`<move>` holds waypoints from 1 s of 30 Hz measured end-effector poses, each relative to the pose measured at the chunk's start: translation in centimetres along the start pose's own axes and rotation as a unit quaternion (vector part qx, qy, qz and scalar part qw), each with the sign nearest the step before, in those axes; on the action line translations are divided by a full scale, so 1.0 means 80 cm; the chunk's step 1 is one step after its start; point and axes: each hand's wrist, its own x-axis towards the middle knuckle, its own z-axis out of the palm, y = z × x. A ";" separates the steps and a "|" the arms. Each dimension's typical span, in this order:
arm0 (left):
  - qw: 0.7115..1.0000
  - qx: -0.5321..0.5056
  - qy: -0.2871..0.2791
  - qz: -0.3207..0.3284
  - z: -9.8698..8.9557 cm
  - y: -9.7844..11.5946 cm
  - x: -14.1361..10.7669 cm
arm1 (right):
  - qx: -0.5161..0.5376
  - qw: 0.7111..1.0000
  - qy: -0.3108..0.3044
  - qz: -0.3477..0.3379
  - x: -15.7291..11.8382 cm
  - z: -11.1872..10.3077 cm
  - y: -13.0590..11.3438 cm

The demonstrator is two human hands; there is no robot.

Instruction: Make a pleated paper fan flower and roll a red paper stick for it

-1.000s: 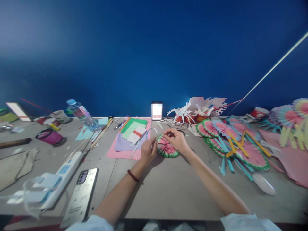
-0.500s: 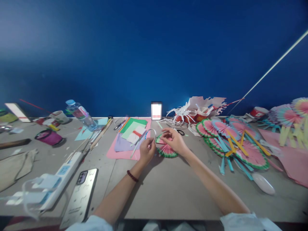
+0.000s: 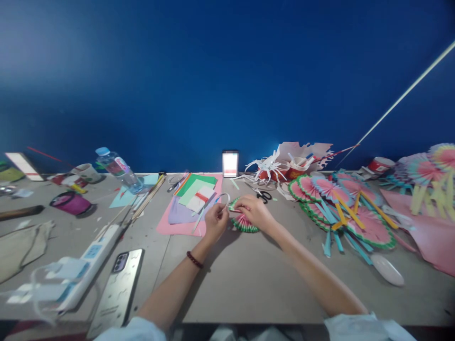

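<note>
My left hand (image 3: 217, 219) pinches a thin white strip (image 3: 223, 194), which arcs up above its fingers. Close to its right, my right hand (image 3: 253, 209) has its fingertips pressed together at the upper left edge of a pleated paper fan (image 3: 245, 224). What those fingertips grip is too small to make out. The fan is pink with a green rim and lies spread on the table, its top partly hidden by my right hand. Black-handled scissors (image 3: 264, 196) lie just behind that hand.
Coloured paper sheets (image 3: 167, 225) lie to the left, a propped phone (image 3: 230, 165) stands at the wall. Several finished-looking fans (image 3: 377, 227) pile up on the right. A power strip (image 3: 88, 265), a second phone (image 3: 117, 289) and a bottle (image 3: 121, 170) are on the left.
My right hand has moved slightly left and down, and its fingers have closed at the fan's edge near my left hand. More of the scissors shows. My left hand still holds the strip.
</note>
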 end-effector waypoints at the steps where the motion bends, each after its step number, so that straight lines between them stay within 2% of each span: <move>1: 1.000 -0.005 -0.003 -0.003 0.000 0.001 0.000 | -0.011 1.000 -0.002 -0.003 0.000 0.000 0.000; 5: 0.999 -0.029 -0.005 -0.019 0.001 0.001 -0.001 | -0.053 0.998 -0.016 -0.016 -0.003 0.001 -0.003; 14: 0.996 -0.080 -0.018 -0.041 0.009 0.000 -0.007 | -0.177 0.977 -0.052 -0.105 -0.006 0.003 -0.005; 18: 0.995 -0.092 -0.017 -0.043 0.015 -0.010 -0.006 | -0.197 0.970 -0.055 -0.131 -0.007 -0.002 -0.016; 20: 0.995 -0.084 0.010 -0.049 0.010 -0.019 0.002 | -0.186 0.970 -0.061 -0.142 -0.011 -0.007 -0.029; 22: 0.992 -0.067 0.084 -0.063 -0.001 -0.028 0.014 | -0.149 0.972 -0.079 -0.161 -0.016 -0.015 -0.048; 24: 0.991 -0.061 0.101 -0.059 -0.013 -0.034 0.024 | -0.112 0.977 -0.067 -0.171 -0.022 -0.027 -0.069; 26: 0.994 -0.048 0.092 -0.038 -0.019 -0.035 0.026 | -0.046 0.986 -0.046 -0.155 -0.024 -0.041 -0.084; 28: 0.999 0.006 0.022 0.041 -0.017 -0.034 0.021 | 0.009 0.993 -0.002 -0.115 -0.022 -0.055 -0.091; 30: 0.995 0.040 -0.007 0.092 -0.012 -0.033 0.014 | 0.058 0.995 0.045 -0.065 -0.019 -0.067 -0.088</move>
